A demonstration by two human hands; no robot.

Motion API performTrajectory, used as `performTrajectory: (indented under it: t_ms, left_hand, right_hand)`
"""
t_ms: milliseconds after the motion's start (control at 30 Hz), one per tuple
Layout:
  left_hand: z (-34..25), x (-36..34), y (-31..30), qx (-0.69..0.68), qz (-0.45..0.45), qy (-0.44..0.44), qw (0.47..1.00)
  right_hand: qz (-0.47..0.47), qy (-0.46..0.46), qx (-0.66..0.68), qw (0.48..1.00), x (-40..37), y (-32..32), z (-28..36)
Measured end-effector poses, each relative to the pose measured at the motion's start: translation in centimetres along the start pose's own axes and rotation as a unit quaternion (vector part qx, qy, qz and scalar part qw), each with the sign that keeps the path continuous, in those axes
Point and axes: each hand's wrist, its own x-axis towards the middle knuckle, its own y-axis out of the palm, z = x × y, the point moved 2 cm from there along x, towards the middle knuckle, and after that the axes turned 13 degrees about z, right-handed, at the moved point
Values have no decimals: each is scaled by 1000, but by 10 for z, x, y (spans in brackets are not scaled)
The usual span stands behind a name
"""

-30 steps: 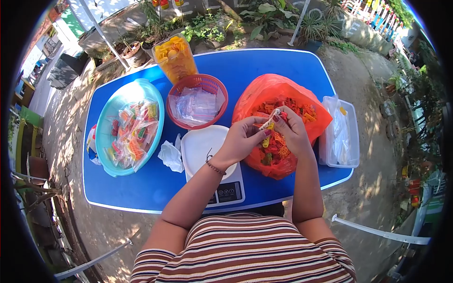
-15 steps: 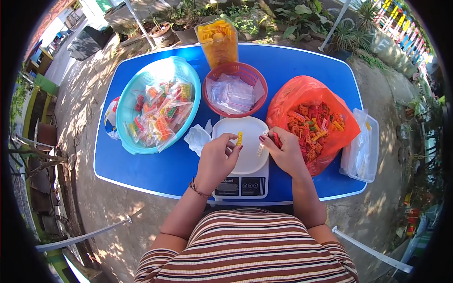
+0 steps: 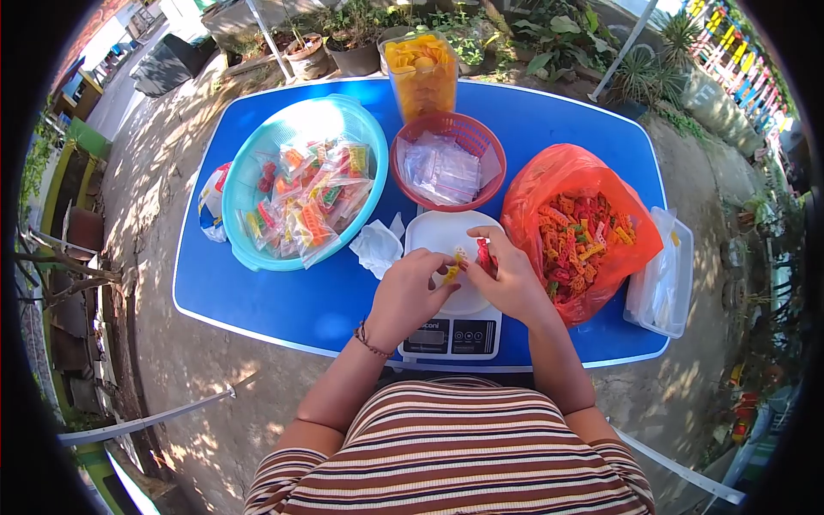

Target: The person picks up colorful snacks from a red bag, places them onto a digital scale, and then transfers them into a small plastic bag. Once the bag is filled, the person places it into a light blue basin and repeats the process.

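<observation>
Over the white plate [image 3: 427,228] of a digital kitchen scale [image 3: 451,336], my two hands meet fingertip to fingertip. My left hand [image 3: 414,287] pinches a small yellow twisted snack piece [image 3: 451,273]. Curled fingers of my right hand [image 3: 508,279] hold red snack pieces [image 3: 484,255], partly covered by the fingers. A pale piece [image 3: 460,256] shows between the hands. Right of them, an orange-red plastic bag [image 3: 525,193] gapes wide, full of colourful snack pieces [image 3: 577,245].
A turquoise basin [image 3: 243,172] at left holds filled clear packets [image 3: 313,210]. Behind the scale stands a red basket [image 3: 492,146] with clear zip bags [image 3: 442,170], then a tub of yellow chips [image 3: 422,75]. Crumpled white plastic [image 3: 376,249] lies beside the scale; a clear box [image 3: 681,283] sits far right.
My hands have come together over the plate, the right moving leftward to the yellow piece in my left. The table scene has shifted slightly rightward in view.
</observation>
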Motion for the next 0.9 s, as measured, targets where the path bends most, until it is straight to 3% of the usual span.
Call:
performTrajectory:
  t_ms: [67,167,267,367,467,667,767,867,900]
  left_hand:
    - [5,0,5,64,-4,9,998]
    - [4,1,5,168,-58,-23,984]
    - [3,1,2,172,-68,-33,982]
    - [4,-1,1,142,-88,-8,986]
    - [2,-2,1,85,-74,-2,994]
    - [0,-3,-1,28,-73,29,997]
    - [-1,-4,-1,10,-73,27,997]
    - [0,-5,-3,18,-82,27,996]
    - [1,-5,-4,12,-74,21,997]
  right_hand:
    - [34,34,42,998,0,-3,8]
    - [57,6,107,993,4,-2,-8]
    - [78,-35,4,996,2,-5,-9]
    - [53,-19,29,998,0,-6,-3]
    - [51,-41,149,987,4,-12,-16]
    - [71,-21,186,980,5,-11,-14]
    - [46,4,106,993,3,-2,-9]
    - [33,-28,-6,999,2,-3,-19]
    - [38,-35,45,998,3,-4,-18]
